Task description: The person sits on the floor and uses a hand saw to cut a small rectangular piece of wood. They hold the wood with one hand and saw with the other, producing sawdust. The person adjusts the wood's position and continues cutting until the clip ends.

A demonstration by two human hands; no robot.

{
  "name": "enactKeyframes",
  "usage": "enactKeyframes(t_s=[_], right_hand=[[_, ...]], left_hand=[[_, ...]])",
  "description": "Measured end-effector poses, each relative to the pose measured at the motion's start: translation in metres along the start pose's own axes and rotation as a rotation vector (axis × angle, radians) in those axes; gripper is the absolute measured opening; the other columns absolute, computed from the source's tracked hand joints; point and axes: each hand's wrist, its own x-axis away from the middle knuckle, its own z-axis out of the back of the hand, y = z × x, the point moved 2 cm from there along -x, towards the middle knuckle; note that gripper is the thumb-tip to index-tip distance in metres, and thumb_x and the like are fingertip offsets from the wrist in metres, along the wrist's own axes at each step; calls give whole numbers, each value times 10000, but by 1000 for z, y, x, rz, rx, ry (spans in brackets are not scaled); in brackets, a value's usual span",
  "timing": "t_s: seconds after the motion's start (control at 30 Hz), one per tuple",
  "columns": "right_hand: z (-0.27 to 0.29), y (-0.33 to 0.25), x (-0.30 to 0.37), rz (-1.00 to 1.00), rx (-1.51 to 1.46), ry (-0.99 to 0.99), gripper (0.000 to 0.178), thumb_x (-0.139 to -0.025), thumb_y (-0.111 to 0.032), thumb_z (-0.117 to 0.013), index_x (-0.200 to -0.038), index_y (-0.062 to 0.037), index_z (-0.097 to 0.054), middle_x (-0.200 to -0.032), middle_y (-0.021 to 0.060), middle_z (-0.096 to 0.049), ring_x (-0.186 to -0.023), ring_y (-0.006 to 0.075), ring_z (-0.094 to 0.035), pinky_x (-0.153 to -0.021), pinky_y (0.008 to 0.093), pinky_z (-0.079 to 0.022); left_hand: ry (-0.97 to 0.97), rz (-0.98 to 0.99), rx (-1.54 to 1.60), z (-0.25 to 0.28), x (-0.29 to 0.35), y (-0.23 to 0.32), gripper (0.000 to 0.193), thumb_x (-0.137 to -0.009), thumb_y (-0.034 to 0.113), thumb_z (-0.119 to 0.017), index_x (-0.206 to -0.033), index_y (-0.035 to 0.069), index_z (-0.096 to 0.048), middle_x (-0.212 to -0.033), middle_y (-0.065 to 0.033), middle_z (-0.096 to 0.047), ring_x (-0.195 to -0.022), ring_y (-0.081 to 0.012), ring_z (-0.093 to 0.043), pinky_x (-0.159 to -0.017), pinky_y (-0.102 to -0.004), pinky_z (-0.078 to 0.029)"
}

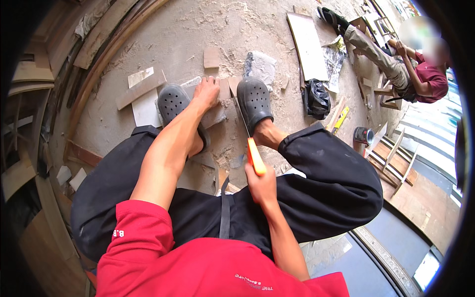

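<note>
My right hand (261, 185) is closed round the orange handle of a handsaw (256, 157). The thin blade points away from me, along the inner side of my right clog (255, 101), with its far end at a piece of wood (225, 89). My left hand (207, 92) presses down on that wood between my two feet, its fingers curled over it. Beside this hand is my left clog (173, 103). Whether the saw teeth touch the wood is too small to tell.
A small wood block (211, 58) and a whitish-blue slab (261, 68) lie ahead. Wood offcuts (142, 89) are at the left. To the right are a white board (307, 47), a black plastic bag (316, 99), a yellow tool (341, 120), a tin can (363, 135) and a seated person (420, 74).
</note>
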Motion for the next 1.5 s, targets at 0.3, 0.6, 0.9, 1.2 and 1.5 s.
enactKeyframes(t_s=[0.3, 0.6, 0.9, 1.2, 1.5], right_hand=[[17, -4, 40, 9, 64, 28, 284, -874, -193, -643, -723, 37, -573, -612, 208, -555, -536, 276, -569, -560, 415, -445], [23, -11, 52, 61, 69, 8, 251, -863, -159, -657, -729, 40, -580, -611, 205, -555, -523, 293, -541, -551, 401, -447], [10, -23, 56, 151, 108, 28, 243, -879, -158, -672, -763, 43, -600, -593, 69, -549, -560, 129, -496, -548, 348, -432], [56, -30, 70, 79, 97, 15, 243, -871, -163, -668, -755, 35, -588, -601, 156, -551, -526, 210, -513, -548, 369, -437], [27, -19, 31, 118, 56, 25, 241, -864, -196, -655, -779, 27, -616, -625, 192, -579, -540, 292, -561, -573, 405, -458]], left_hand=[[62, -16, -3, 7, -3, 1, 658, -705, 216, -821, -1240, -12, -510, -1169, -207, -572, -1097, -394, -571, -905, -465, -524], [6, 6, -30, 8, -1, -7, 747, -726, 230, -814, -1344, -7, -467, -1210, -209, -564, -1138, -403, -558, -918, -467, -527], [-27, 72, -19, 13, -9, -9, 802, -759, 306, -802, -1388, -8, -415, -1267, -197, -541, -1173, -383, -544, -962, -463, -504], [36, 48, -6, 4, 0, -13, 877, -728, 332, -825, -1420, 8, -395, -1280, -185, -538, -1173, -379, -536, -954, -454, -504], [26, 35, -16, -4, -6, -16, 921, -724, 363, -829, -1450, 19, -378, -1299, -183, -529, -1180, -367, -532, -992, -446, -474]])
